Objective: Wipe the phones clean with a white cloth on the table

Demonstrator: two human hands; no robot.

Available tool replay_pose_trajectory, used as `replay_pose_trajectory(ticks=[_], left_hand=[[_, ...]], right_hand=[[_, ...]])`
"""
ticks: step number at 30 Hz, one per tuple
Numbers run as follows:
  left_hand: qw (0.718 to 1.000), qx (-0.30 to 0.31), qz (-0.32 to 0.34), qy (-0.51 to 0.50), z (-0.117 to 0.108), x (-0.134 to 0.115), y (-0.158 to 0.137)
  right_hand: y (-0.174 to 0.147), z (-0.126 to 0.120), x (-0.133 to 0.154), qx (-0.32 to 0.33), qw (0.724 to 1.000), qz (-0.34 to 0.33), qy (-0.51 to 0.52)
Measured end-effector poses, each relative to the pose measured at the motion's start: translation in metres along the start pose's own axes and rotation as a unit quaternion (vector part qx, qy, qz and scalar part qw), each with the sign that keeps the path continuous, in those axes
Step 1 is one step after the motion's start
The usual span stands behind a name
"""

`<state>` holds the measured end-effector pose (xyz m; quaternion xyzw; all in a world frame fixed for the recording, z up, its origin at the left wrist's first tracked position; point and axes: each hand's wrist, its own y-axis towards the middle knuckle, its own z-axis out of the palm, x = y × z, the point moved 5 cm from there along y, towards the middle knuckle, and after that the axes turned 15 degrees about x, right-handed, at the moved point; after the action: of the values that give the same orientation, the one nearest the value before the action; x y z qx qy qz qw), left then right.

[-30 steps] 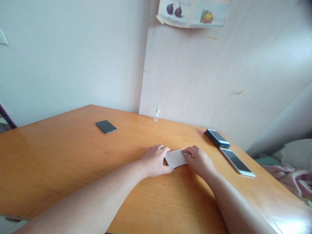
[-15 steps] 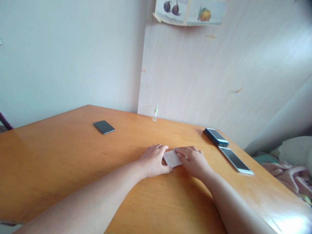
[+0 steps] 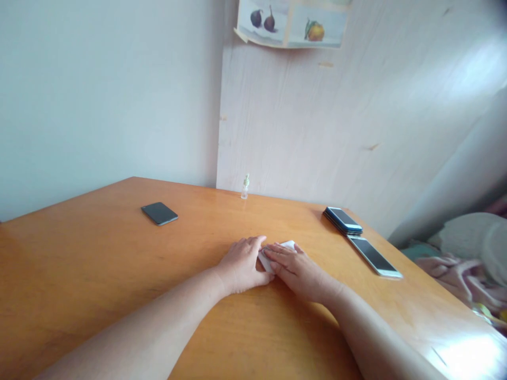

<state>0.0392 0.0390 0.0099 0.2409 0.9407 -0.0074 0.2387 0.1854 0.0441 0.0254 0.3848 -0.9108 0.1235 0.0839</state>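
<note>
A white phone (image 3: 266, 263), its back or face not clear, lies on the wooden table under both hands. My left hand (image 3: 244, 265) curves around its left end, thumb at the near edge and fingers at the far edge. Across the top of it my right hand (image 3: 293, 266) lies with fingers stretched and pressed down. A small greyish bit shows at the right fingertips; what it is I cannot make out. The fingers cover much of the phone, and only its left end and far corner show.
A dark phone (image 3: 159, 213) lies at the left. Near the wall stands a small clear spray bottle (image 3: 245, 187). On the right are a stack of phones (image 3: 344, 220) and a white-framed phone (image 3: 374, 257). Cloth (image 3: 455, 269) is heaped beyond the table's right edge.
My right hand has slid left over the white phone, uncovering its far right corner. The left hand keeps its place around the left end. The view has shifted slightly.
</note>
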Motion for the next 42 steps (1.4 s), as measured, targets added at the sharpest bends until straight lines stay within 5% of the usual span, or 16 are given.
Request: replay_pose_trajectory(ticks=[4, 6, 11, 13, 20, 27, 34, 39, 42], left_hand=[[1.0, 0.01, -0.008, -0.011, -0.001, 0.001, 0.0], [1.0, 0.012, -0.009, -0.016, -0.001, 0.001, 0.0], [1.0, 0.001, 0.008, -0.023, 0.0, 0.004, 0.0], [1.0, 0.001, 0.013, -0.022, 0.0, 0.005, 0.0], [0.999, 0.006, 0.003, -0.041, 0.0, 0.009, 0.001], [1.0, 0.015, 0.006, -0.025, -0.001, 0.007, 0.0], [0.999, 0.022, -0.002, -0.034, -0.004, 0.008, 0.0], [0.999, 0.027, -0.009, -0.04, -0.005, 0.008, 0.0], [0.998, 0.033, -0.01, -0.05, -0.006, 0.007, -0.001]], right_hand=[[-0.006, -0.005, -0.04, -0.016, 0.987, 0.158, -0.01], [-0.007, -0.007, -0.035, -0.018, 0.99, 0.139, -0.012], [-0.009, -0.005, 0.028, 0.01, 0.997, -0.071, 0.031], [-0.008, -0.004, 0.035, 0.018, 0.994, -0.097, 0.037], [-0.008, -0.008, -0.026, -0.025, 0.989, 0.145, -0.019], [-0.014, -0.005, 0.027, 0.001, 0.998, -0.06, -0.015], [-0.017, -0.009, -0.017, -0.02, 0.986, 0.152, -0.067], [-0.021, -0.009, 0.018, -0.023, 0.999, 0.033, -0.013], [-0.023, -0.013, 0.012, -0.016, 0.997, 0.079, -0.001]])
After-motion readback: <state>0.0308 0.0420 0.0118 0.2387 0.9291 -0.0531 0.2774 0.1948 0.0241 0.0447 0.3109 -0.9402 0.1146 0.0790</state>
